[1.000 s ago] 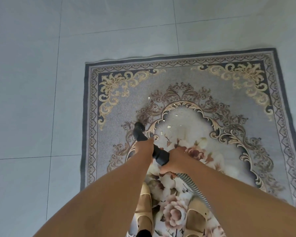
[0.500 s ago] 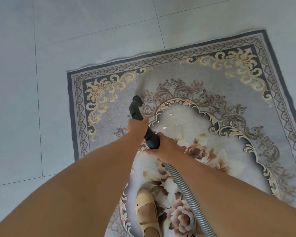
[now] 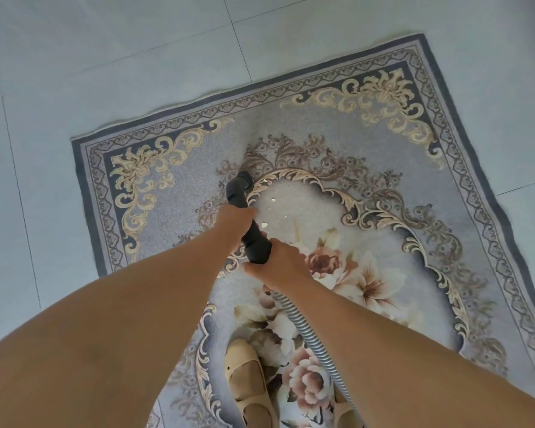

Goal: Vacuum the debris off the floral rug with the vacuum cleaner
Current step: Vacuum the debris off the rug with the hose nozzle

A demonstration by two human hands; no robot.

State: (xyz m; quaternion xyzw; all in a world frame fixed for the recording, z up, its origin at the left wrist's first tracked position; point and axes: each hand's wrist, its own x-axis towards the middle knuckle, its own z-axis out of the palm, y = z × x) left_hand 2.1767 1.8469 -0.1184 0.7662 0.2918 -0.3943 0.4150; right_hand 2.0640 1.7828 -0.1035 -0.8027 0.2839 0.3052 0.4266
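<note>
The floral rug (image 3: pixel 368 143) lies on pale floor tiles, grey-blue with gold scrolls and pink flowers in the middle. A black vacuum nozzle tube (image 3: pixel 240 193) points forward, its tip touching the rug at the top-left of the central medallion. My left hand (image 3: pixel 235 220) grips the tube's upper part. My right hand (image 3: pixel 278 264) grips its thick rear end, where the ribbed grey hose (image 3: pixel 309 332) begins. Several small pale debris flakes (image 3: pixel 272 200) lie just right of the nozzle.
My feet in beige sandals (image 3: pixel 247 378) stand on the rug's near end. The hose runs back between my legs. Grey floor tiles (image 3: pixel 74 57) surround the rug on the left, far and right sides.
The nozzle has moved forward and left along the medallion's edge, past the scattered flakes. Both hands keep the same grip. The view has shifted, so the rug appears more slanted.
</note>
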